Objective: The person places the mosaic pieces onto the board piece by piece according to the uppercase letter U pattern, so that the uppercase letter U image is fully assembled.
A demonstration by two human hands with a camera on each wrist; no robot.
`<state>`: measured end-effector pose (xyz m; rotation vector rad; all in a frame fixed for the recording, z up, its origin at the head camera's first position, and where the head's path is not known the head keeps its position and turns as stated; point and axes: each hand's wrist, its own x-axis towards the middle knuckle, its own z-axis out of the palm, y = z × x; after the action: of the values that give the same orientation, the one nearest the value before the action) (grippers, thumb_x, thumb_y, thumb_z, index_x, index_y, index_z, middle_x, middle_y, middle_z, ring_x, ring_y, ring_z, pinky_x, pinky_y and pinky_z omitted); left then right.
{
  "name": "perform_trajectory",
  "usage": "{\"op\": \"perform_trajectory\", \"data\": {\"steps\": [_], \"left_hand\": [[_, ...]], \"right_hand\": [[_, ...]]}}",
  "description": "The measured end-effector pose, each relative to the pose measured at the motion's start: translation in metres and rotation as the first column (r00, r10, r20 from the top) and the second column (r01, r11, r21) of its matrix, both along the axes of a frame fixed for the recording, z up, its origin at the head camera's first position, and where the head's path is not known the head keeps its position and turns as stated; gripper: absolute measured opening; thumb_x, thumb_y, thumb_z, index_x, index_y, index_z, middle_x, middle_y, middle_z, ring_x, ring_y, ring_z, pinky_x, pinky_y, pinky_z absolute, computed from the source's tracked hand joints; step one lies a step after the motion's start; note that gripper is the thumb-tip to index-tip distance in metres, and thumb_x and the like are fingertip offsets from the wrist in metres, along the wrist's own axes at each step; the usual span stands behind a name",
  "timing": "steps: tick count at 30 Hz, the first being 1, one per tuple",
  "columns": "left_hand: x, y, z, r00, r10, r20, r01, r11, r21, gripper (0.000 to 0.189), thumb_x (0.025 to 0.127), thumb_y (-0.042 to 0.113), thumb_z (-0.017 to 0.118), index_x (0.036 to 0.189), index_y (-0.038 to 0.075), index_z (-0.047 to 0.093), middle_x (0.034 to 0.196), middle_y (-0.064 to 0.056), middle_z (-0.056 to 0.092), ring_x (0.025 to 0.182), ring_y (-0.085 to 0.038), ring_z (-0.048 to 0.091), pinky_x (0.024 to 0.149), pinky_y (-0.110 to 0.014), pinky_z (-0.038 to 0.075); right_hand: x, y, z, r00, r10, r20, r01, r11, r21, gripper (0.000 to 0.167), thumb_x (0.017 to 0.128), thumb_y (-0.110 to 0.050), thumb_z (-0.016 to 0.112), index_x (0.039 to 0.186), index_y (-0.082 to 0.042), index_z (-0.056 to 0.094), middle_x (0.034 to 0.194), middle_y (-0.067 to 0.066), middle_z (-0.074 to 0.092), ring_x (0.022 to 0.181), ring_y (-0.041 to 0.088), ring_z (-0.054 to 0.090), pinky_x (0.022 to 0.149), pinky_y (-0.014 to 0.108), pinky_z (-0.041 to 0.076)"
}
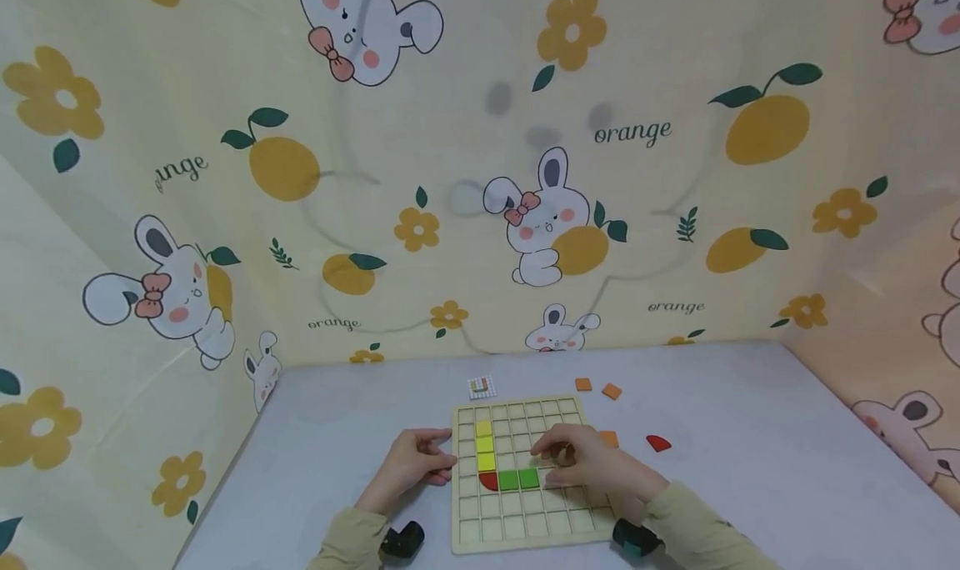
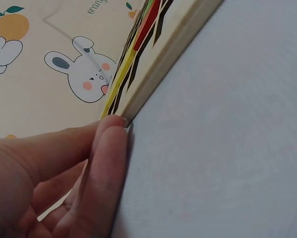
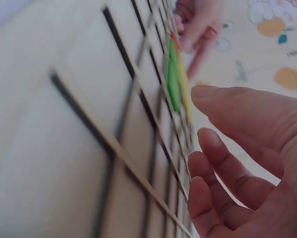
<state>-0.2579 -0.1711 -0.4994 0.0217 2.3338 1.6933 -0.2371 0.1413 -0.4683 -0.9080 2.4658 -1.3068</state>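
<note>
A pale wooden grid board (image 1: 510, 538) lies on the table. Three yellow square tiles (image 1: 484, 445) form a column in its cells, with a red quarter-round tile (image 1: 489, 481) below them. Two green square tiles (image 1: 518, 479) continue the row rightward from the red one. My left hand (image 1: 408, 463) touches the board's left edge with its fingertips (image 2: 113, 121). Over the board, just right of the green tiles, my right hand (image 1: 596, 466) has thumb and fingers spread apart, and nothing shows between them in the right wrist view.
A small pattern card (image 1: 481, 387) lies behind the board. Beyond the board's far right corner are two orange square tiles (image 1: 583, 384). Another orange tile (image 1: 611, 438) sits partly hidden behind the right hand, and a loose red quarter-round tile (image 1: 658, 443) lies farther right.
</note>
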Motion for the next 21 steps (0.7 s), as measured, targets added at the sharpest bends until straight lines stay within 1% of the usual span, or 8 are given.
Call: {"op": "perform_trajectory", "data": {"steps": [4,7,11,14,17,19,21], "left_hand": [[0.001,0.001,0.002,1.0,0.005,0.008,-0.005,1.0,-0.015,0.058,0.078,0.004,0.077,0.131,-0.003,0.054,0.08,-0.011,0.064,0.062,-0.016,0.067,0.06,-0.032,0.06],[0.002,0.001,0.003,1.0,0.005,0.006,-0.004,1.0,-0.02,0.058,0.079,0.004,0.077,0.131,-0.003,0.054,0.08,-0.011,0.064,0.062,-0.016,0.067,0.06,-0.031,0.06],[0.002,0.001,0.003,1.0,0.006,0.003,-0.006,1.0,-0.018,0.058,0.079,0.004,0.077,0.132,-0.004,0.054,0.08,-0.011,0.064,0.062,-0.015,0.067,0.06,-0.032,0.06],[0.002,0.0,0.003,1.0,0.0,-0.002,0.0,1.0,-0.012,0.058,0.079,0.004,0.077,0.132,-0.004,0.054,0.08,-0.011,0.064,0.062,-0.016,0.067,0.06,-0.031,0.06],[0.0,0.001,0.003,1.0,-0.005,-0.002,0.005,1.0,-0.006,0.057,0.079,0.004,0.077,0.131,-0.004,0.054,0.08,-0.011,0.065,0.062,-0.016,0.067,0.06,-0.032,0.06],[0.0,0.001,0.003,1.0,-0.008,-0.002,0.008,1.0,-0.006,0.057,0.08,0.004,0.076,0.131,-0.004,0.054,0.08,-0.011,0.065,0.062,-0.016,0.067,0.06,-0.032,0.06],[-0.001,0.0,0.003,1.0,-0.008,0.0,0.008,1.0,-0.005,0.057,0.079,0.004,0.076,0.131,-0.004,0.054,0.08,-0.011,0.065,0.062,-0.016,0.067,0.06,-0.032,0.06]], "right_hand": [[-0.001,0.021,0.009,0.997,-0.041,-0.062,0.04,0.999,-0.006,0.03,0.083,-0.01,0.075,0.111,-0.006,0.066,0.103,0.007,0.063,0.092,0.029,0.055,0.077,0.032,0.05],[-0.004,0.042,0.014,0.99,-0.077,-0.12,0.076,0.997,-0.008,0.03,0.083,-0.009,0.075,0.111,-0.004,0.066,0.103,0.009,0.064,0.092,0.029,0.056,0.076,0.033,0.051],[-0.008,0.072,0.02,0.978,-0.123,-0.17,0.126,0.992,0.007,0.031,0.083,-0.01,0.075,0.112,-0.004,0.065,0.105,0.01,0.065,0.092,0.027,0.057,0.073,0.03,0.052],[-0.01,0.095,0.022,0.973,-0.156,-0.168,0.164,0.986,0.033,0.034,0.084,-0.015,0.075,0.114,-0.004,0.065,0.107,0.009,0.064,0.092,0.024,0.056,0.073,0.027,0.052],[-0.013,0.116,0.021,0.968,-0.179,-0.175,0.192,0.98,0.058,0.036,0.084,-0.016,0.074,0.116,-0.003,0.064,0.107,0.01,0.065,0.091,0.019,0.056,0.073,0.027,0.052],[-0.015,0.129,0.019,0.969,-0.183,-0.164,0.197,0.978,0.07,0.039,0.084,-0.015,0.075,0.118,0.0,0.063,0.107,0.011,0.064,0.09,0.018,0.057,0.073,0.026,0.052],[-0.018,0.139,0.015,0.972,-0.19,-0.136,0.202,0.976,0.083,0.041,0.082,-0.014,0.076,0.118,0.001,0.062,0.107,0.012,0.064,0.089,0.018,0.057,0.071,0.026,0.053]]}}
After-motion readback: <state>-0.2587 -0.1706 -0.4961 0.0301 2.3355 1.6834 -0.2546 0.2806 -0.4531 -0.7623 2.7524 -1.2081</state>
